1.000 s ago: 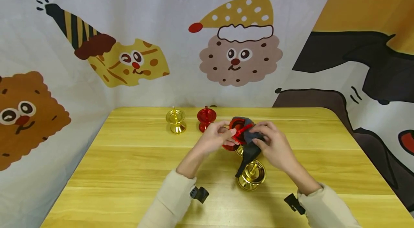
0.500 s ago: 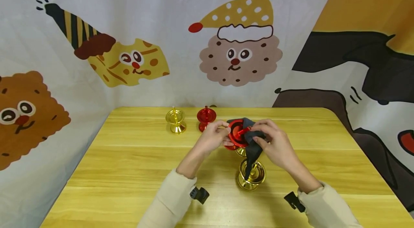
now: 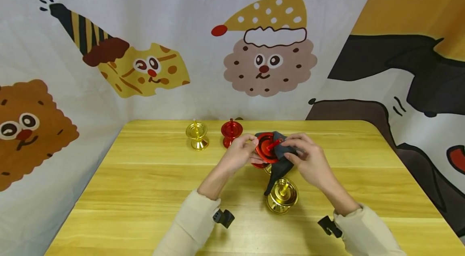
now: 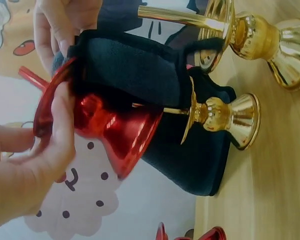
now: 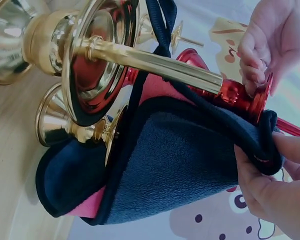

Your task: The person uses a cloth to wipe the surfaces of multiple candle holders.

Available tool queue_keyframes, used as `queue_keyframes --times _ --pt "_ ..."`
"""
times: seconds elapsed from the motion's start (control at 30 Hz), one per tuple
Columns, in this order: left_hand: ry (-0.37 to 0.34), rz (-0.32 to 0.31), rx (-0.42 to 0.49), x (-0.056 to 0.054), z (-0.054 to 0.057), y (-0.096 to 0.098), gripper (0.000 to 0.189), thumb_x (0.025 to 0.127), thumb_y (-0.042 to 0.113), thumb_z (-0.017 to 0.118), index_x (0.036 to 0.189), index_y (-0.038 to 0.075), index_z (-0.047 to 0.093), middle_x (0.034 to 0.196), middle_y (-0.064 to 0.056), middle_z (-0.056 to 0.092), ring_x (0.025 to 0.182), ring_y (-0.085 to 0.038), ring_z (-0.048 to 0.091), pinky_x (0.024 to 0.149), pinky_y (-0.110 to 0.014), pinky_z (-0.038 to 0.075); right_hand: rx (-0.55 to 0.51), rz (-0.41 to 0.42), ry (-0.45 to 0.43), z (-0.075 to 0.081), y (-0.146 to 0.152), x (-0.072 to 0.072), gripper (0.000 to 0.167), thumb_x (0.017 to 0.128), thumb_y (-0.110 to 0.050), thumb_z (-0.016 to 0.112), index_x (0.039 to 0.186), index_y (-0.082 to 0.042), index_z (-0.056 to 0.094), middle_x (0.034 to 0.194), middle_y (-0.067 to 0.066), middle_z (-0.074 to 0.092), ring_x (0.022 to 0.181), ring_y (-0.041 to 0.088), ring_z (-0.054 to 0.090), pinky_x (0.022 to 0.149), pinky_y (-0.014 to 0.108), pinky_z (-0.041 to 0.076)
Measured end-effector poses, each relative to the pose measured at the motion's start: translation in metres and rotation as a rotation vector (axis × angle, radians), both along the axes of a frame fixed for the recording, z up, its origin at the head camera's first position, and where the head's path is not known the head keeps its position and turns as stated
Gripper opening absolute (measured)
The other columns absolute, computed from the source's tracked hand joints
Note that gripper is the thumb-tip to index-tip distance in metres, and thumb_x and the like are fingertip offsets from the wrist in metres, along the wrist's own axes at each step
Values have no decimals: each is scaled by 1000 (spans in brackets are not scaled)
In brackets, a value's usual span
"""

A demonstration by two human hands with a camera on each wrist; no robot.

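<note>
Dangling cloth (image 3: 279, 168) swung left, pinched by right hand (image 3: 308, 158); left hand (image 3: 241, 152) gripping red candlestick (image 3: 266, 149).

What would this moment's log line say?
left grip: holds raised red candleholder | right grip: pinches dark cloth against it | table: three gold candleholders, second red candleholder

Left grip (image 3: 241, 152) pinching, right grip (image 3: 308, 159) likewise

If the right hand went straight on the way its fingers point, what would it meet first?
Past the dark blue fleecy cloth it pinches, the right hand would probably meet the shiny red spiked candle holder in the left hand; exact depth is unclear.
</note>
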State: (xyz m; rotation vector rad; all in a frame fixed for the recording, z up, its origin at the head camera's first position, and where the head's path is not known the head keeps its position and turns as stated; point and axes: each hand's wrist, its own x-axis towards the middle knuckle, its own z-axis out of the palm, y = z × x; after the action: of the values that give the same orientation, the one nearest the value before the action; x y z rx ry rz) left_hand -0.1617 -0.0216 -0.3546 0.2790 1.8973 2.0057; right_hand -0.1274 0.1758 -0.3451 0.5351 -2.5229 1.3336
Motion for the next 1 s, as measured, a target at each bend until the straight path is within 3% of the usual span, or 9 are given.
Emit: queue_keyframes --times 0.13,0.23,0.33,0.53,0.67,0.87,1.0 --pt "3 17 -78 -2 0 -1 17 94 4 48 100 -9 56 82 -11 56 69 -21 63 71 -33 55 8 16 40 1 3 -2 26 77 17 61 97 2 66 109 12 54 96 23 55 80 17 48" --pt "-24 -8 -61 -3 0 -3 15 91 -2 52 101 -12 56 81 -9 54 68 -17 61 72 -33 54 34 27 67 3 4 -4 27 76 18 62 96 1 66 108 11 56 93 20 55 74 9 46" --pt "-51 -9 -24 -3 1 -2 16 89 -5 53 103 -13 55 80 -9 54 67 -17 60 73 -34 54 71 17 72 5 3 -4 26 75 15 64 96 0 67 107 10 57 90 20 56 69 14 47" --pt "-45 118 41 -1 -5 5 11 86 -8 53 95 -14 53 78 -10 53 66 -17 60 72 -36 54 136 -42 57 3 -12 6 20 76 5 70 95 -1 68 102 9 56 76 17 54 59 22 46" --pt "-32 157 53 3 -6 8 8 86 -9 53 93 -12 52 77 -11 52 63 -18 60 70 -36 55 179 -49 87 -1 -23 13 21 74 5 71 94 1 67 99 9 56 68 13 48 53 23 42" --pt "-39 106 52 5 -3 3 9 85 -12 52 94 -14 52 76 -12 53 61 -19 59 67 -35 56 207 -78 149 0 -18 11 22 71 14 69 88 0 68 97 9 58 82 24 59 62 34 51" --pt "-56 45 66 3 -1 -4 15 87 -9 51 100 -16 52 79 -12 55 61 -16 59 68 -33 55 136 -67 78 7 -4 5 19 75 13 66 90 0 68 100 11 58 89 24 58 67 27 52"
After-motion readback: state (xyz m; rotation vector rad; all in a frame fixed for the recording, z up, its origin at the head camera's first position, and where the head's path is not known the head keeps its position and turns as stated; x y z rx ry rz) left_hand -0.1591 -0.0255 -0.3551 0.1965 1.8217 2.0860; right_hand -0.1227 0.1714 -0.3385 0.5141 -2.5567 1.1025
